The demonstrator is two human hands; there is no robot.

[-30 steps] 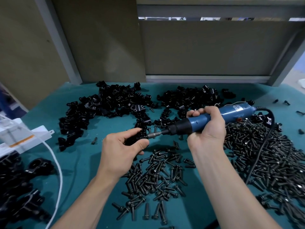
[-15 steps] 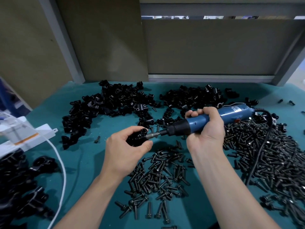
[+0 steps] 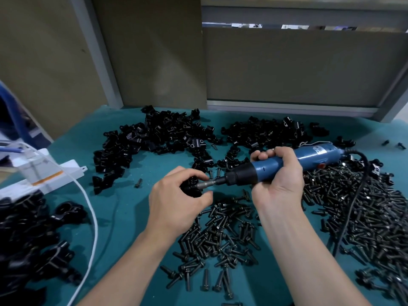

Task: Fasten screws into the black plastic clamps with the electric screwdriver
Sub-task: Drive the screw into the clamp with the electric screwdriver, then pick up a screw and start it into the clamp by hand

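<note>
My left hand [image 3: 176, 199] grips a black plastic clamp [image 3: 189, 188] above the middle of the teal table; fingers and thumb hide most of it. My right hand [image 3: 279, 180] is wrapped round the blue electric screwdriver [image 3: 287, 162], which lies nearly level and points left. Its metal bit [image 3: 209, 183] meets the clamp between my left forefinger and thumb. The screw at the tip is hidden. Loose black screws [image 3: 223, 235] lie in a pile below my hands.
Heaps of black clamps [image 3: 154, 140] cover the back of the table [image 3: 123, 208], with more at the lower left [image 3: 33, 239]. A large screw pile [image 3: 364, 217] fills the right, crossed by the black cord [image 3: 353, 206]. A white box [image 3: 44, 173] and white cable [image 3: 92, 217] sit left.
My left forefinger has curled further over the clamp and the bit's tip. Both hands and the screwdriver stay almost where they were; the view shifted slightly.
</note>
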